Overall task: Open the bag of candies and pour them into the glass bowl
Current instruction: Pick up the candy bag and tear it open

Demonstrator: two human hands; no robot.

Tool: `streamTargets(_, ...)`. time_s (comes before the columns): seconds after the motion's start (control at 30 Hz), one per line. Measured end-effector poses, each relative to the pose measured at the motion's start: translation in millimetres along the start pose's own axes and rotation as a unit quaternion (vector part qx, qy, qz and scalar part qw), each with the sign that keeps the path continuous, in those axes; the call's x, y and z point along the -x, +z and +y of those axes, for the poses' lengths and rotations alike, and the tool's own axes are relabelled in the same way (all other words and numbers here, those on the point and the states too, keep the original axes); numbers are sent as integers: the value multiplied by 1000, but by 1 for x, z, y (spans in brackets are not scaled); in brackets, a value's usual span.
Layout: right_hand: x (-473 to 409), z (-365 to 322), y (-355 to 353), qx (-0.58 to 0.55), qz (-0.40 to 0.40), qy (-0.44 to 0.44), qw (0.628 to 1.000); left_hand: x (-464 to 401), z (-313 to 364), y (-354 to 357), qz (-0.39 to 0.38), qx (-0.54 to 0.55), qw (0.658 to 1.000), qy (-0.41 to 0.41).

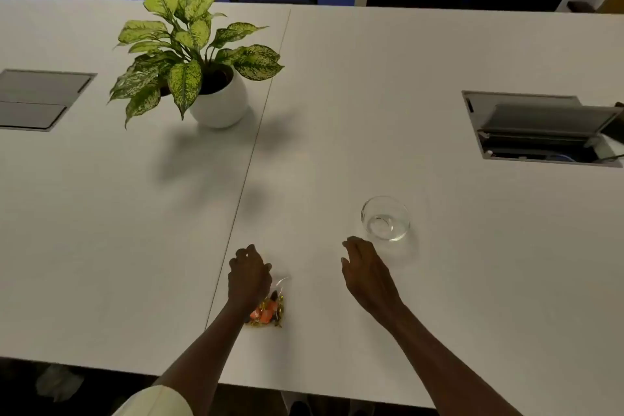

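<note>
Left hand (249,275) fingers curl onto the light, crinkly, slippery bag of candies (270,307), best pinched at its clear far top edge; right hand (363,263) hovers loosely spread, empty, near the fragile glass bowl (385,218).

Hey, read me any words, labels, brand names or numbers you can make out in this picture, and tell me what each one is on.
No readable text anywhere in this view.
Clear plastic bag of orange and gold wrapped candies under the left hand: any wrapper print is too small and blurred to read.
Clear glass bowl, white round plant pot, white table: no markings visible.
</note>
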State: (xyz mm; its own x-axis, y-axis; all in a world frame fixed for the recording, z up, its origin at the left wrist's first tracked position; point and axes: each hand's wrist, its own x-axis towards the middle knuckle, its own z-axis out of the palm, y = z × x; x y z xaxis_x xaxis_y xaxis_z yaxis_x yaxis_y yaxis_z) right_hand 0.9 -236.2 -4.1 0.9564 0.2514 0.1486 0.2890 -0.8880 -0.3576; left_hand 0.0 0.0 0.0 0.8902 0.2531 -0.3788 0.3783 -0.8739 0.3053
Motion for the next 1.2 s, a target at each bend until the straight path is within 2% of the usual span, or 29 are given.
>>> streamTargets(0.13,4,-15,13,-13,-9,6,1000,-5,-9,5,-18,69,994,-85)
streamTargets(0.33,2,-24,34,-35,-21,41,998,-20,-23,18,-13,94,990,-103)
streamTargets(0.47,-3,-26,44,-46,-22,48,998,-33,-34,22,-24,163,979,-116)
streamTargets(0.6,-11,-28,49,-80,-47,56,994,-36,-39,16,-65,198,978,-28)
streamTargets(0.7,-14,-30,44,-154,-142,68,975,-30,-37,5,-91,228,969,41)
streamTargets(0.87,-26,-42,31,-194,-282,84,936,-16,-28,-10,-107,246,957,112)
streamTargets(0.97,-30,-50,23,-211,-275,83,934,-13,-21,-20,-87,260,953,132)
streamTargets(1.2,-30,-65,-2,-232,-173,122,949,-9,7,-46,-45,313,937,152)
